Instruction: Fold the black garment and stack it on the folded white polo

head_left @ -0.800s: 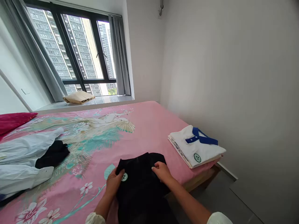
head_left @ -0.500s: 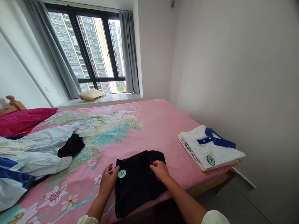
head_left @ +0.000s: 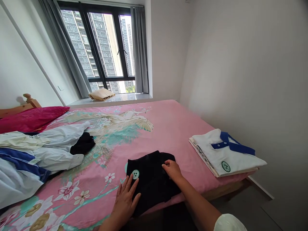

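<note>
A folded black shirt (head_left: 154, 183) with a round green-and-white badge lies at the near edge of the bed. My left hand (head_left: 126, 197) rests with spread fingers over its left side, fingertips just below the badge. At the upper right part of the shirt, my right hand (head_left: 172, 170) is closed in a pinch on the black fabric. To the right sits a stack of folded shirts (head_left: 226, 154), the top one white with a blue collar and a similar badge.
Loose white, blue and black clothes (head_left: 48, 150) are heaped on the left of the pink flowered bed sheet (head_left: 166, 125). Behind them is a red pillow (head_left: 36, 118). A beige folded cloth (head_left: 102, 94) lies on the windowsill. The bed's near edge drops to the floor.
My left hand has moved down from the shirt's upper left corner and flattened, fingers spread. My right hand stays at the upper right part. The whole view has shifted slightly.
</note>
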`<state>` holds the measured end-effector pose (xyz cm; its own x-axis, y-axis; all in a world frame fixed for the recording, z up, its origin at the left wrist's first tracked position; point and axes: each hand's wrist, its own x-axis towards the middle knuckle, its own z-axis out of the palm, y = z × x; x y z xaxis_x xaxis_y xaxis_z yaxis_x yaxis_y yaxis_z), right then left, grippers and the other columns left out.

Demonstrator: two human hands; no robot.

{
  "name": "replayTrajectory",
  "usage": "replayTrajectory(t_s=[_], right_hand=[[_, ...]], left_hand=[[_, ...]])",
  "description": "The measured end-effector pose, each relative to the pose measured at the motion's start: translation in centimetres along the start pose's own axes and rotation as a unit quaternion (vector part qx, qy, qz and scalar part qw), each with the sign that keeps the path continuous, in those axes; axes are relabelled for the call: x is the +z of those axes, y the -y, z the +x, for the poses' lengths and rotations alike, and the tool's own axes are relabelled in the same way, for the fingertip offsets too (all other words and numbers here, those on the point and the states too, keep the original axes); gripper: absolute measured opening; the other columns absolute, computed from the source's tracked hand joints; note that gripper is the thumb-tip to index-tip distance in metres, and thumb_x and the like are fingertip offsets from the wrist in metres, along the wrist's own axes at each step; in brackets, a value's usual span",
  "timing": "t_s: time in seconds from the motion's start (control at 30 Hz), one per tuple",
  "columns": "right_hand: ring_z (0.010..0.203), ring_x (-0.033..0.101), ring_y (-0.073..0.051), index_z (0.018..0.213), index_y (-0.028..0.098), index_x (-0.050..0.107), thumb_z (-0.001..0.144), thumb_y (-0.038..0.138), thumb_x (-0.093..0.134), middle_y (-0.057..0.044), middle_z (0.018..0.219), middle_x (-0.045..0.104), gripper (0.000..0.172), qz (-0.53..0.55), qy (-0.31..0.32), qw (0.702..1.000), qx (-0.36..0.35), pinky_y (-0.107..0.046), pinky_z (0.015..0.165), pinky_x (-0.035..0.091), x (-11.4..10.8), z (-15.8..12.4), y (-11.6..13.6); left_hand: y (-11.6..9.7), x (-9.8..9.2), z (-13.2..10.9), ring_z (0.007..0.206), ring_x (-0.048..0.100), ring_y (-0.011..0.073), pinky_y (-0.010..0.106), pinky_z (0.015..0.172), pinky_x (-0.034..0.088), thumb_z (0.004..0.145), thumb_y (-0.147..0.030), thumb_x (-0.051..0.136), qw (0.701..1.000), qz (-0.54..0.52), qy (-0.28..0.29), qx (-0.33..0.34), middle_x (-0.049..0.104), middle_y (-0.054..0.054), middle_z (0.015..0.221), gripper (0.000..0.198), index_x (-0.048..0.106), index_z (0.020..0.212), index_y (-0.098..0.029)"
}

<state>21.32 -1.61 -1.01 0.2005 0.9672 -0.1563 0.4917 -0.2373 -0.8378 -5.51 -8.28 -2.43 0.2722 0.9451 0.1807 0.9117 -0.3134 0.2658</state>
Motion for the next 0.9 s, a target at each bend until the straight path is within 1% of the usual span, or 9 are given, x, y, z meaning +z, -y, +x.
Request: replayTrajectory(t_s=[0.07,0.17,0.33,0.4,0.5,0.6,0.7,0.8,0.9], right_hand=[[0.065,0.061,-0.013,0.082,0.019,0.064,0.077,0.032,0.054,0.0,0.071,0.066,0.017,0.0,-0.007,1.0,-0.006,-0.021,0.054,0.043,-0.3,0.0,-0.1],[0.069,0.061,-0.014,0.082,0.02,0.065,0.077,0.032,0.055,0.0,0.073,0.067,0.017,0.002,-0.018,1.0,-0.023,-0.023,0.061,0.044,-0.7,0.0,0.0],[0.07,0.062,-0.015,0.081,0.02,0.065,0.077,0.032,0.054,-0.001,0.073,0.068,0.017,0.003,-0.02,0.999,-0.033,-0.024,0.063,0.044,-0.6,-0.1,-0.5],[0.07,0.062,-0.016,0.083,0.02,0.065,0.077,0.033,0.054,-0.001,0.073,0.068,0.018,0.004,-0.019,0.999,-0.03,-0.024,0.063,0.044,-0.3,0.0,-1.0],[0.071,0.062,-0.016,0.085,0.021,0.066,0.078,0.035,0.054,-0.001,0.074,0.068,0.02,0.007,-0.024,0.999,-0.024,-0.024,0.062,0.044,0.1,0.2,-1.7],[0.073,0.062,-0.016,0.088,0.021,0.066,0.078,0.034,0.053,-0.001,0.077,0.068,0.021,0.013,-0.033,0.999,-0.015,-0.023,0.061,0.044,0.3,0.5,-2.3],[0.072,0.062,-0.015,0.086,0.021,0.066,0.078,0.033,0.054,-0.001,0.075,0.067,0.019,0.027,-0.039,0.999,-0.013,-0.022,0.061,0.044,0.5,0.6,-2.5],[0.065,0.06,-0.013,0.083,0.02,0.065,0.077,0.031,0.054,0.0,0.072,0.065,0.017,0.054,-0.036,0.998,-0.01,-0.021,0.057,0.043,0.7,0.7,-2.3],[0.05,0.054,-0.011,0.083,0.019,0.063,0.077,0.033,0.053,0.0,0.066,0.062,0.019,0.092,-0.02,0.996,0.007,-0.02,0.045,0.039,0.4,0.8,-2.0]], left_hand=[[-0.5,0.0,-0.1,0.138,0.023,0.0274,0.055,0.11,0.019,0.085,-0.038,0.044,1.0,0.02,0.018,-0.011,0.031,0.003,0.149,0.049,0.043,0.134,-0.032],[-1.1,-0.8,0.5,0.139,0.02,0.0267,0.055,0.111,0.016,0.086,-0.044,0.043,0.999,0.029,0.013,0.0,0.029,0.002,0.15,0.048,0.046,0.132,-0.032],[-1.7,-2.0,3.7,0.139,0.021,0.0221,0.05,0.113,0.014,0.09,-0.04,0.032,0.999,0.031,0.004,0.035,0.029,0.003,0.149,0.048,0.04,0.136,-0.027],[-1.7,-1.7,5.3,0.139,0.02,0.0224,0.049,0.113,0.011,0.09,-0.04,0.033,0.999,0.035,0.009,0.036,0.029,0.005,0.149,0.051,0.037,0.138,-0.024],[-1.3,-0.6,7.1,0.14,0.017,0.0247,0.052,0.112,0.008,0.087,-0.048,0.035,0.998,0.038,0.047,-0.008,0.025,0.008,0.15,0.06,0.032,0.14,-0.02],[-0.6,0.7,7.8,0.141,0.012,0.0249,0.055,0.111,0.009,0.086,-0.054,0.032,0.994,0.048,0.077,-0.059,0.017,0.009,0.152,0.067,0.025,0.143,-0.018],[-0.5,1.1,8.0,0.141,0.01,0.0251,0.058,0.11,0.006,0.087,-0.053,0.031,0.993,0.068,0.078,-0.062,0.014,0.009,0.153,0.067,0.024,0.143,-0.018],[-2.1,0.6,7.9,0.14,0.013,0.0266,0.059,0.11,0.0,0.087,-0.045,0.036,0.995,0.079,0.059,-0.035,0.019,0.01,0.152,0.061,0.031,0.141,-0.017],[-5.5,0.0,7.6,0.14,0.016,0.0263,0.055,0.111,-0.002,0.086,-0.046,0.038,0.997,0.04,0.047,0.049,0.022,0.009,0.151,0.06,0.033,0.14,-0.019]])
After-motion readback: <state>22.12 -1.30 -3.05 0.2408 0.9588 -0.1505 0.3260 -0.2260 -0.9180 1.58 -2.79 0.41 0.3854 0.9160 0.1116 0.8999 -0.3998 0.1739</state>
